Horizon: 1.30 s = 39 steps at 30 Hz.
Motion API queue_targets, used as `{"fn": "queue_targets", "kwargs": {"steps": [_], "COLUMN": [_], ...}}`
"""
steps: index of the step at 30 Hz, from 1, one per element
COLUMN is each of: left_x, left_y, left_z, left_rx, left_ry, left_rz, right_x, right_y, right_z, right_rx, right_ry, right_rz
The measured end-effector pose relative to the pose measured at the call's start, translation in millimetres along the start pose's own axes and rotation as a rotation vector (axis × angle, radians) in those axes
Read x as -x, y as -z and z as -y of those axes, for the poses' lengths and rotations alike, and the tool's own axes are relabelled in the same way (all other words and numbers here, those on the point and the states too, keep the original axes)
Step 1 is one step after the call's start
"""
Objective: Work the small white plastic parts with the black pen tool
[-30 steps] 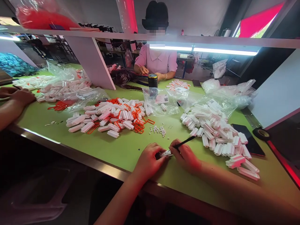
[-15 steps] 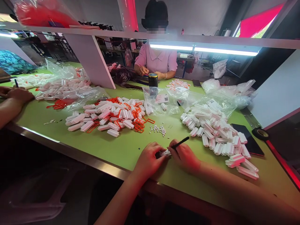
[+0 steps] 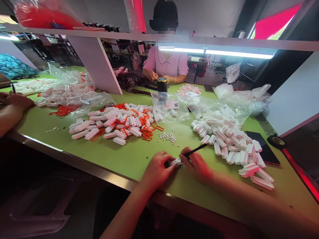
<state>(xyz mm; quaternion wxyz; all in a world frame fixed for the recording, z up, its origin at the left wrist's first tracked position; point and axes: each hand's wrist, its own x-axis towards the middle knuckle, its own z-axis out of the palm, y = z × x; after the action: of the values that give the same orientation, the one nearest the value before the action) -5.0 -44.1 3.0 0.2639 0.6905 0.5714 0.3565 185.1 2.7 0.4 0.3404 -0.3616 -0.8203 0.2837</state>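
Near the table's front edge, my left hand [image 3: 157, 168] is closed around a white connector housing [image 3: 175, 161] with rows of small holes; its left end looks dark. My right hand [image 3: 198, 168] grips a thin black pen-like tool [image 3: 198, 149], slanting up to the right. Its fingertips are at the housing's right end, and the tool's working tip is hidden behind them. Just beyond the hands lie many tiny white plugs [image 3: 169, 138]. A heap of white housings [image 3: 231, 139] spreads to the right, and another heap of housings [image 3: 109, 126] mixed with orange frames [image 3: 147, 133] to the left.
A dark tablet [image 3: 264, 149] and a roll of black tape [image 3: 276, 141] are at the right. Clear plastic bags [image 3: 171, 109] and a dark can [image 3: 162, 85] stand farther back. A co-worker [image 3: 165, 63] sits opposite; another person's hand [image 3: 18, 99] is at far left. A lamp shelf [image 3: 119, 35] crosses above.
The black tool has tilted lower, its upper end swinging right. My right fingers have shifted slightly right, showing more of the housing. The heaps look unchanged.
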Motion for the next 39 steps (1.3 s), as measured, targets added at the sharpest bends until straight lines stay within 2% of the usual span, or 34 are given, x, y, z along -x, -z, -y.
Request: {"fn": "queue_targets", "kwargs": {"steps": [6, 29, 39], "left_x": [-0.3, -0.9, -1.3], "left_y": [1.3, 0.2, 0.5], "left_z": [-1.8, -0.2, -0.2], "left_rx": [-0.007, 0.022, 0.02], "left_ry": [0.001, -0.004, 0.0], "left_rz": [0.0, -0.002, 0.006], "right_x": [0.3, 0.4, -0.8], "right_y": [0.9, 0.5, 2.8], "right_z": [1.2, 5.8, 4.1], "right_rx": [-0.007, 0.057, 0.048], "right_ry": [0.0, 0.01, 0.01], "right_rz": [0.058, 0.058, 0.115]}}
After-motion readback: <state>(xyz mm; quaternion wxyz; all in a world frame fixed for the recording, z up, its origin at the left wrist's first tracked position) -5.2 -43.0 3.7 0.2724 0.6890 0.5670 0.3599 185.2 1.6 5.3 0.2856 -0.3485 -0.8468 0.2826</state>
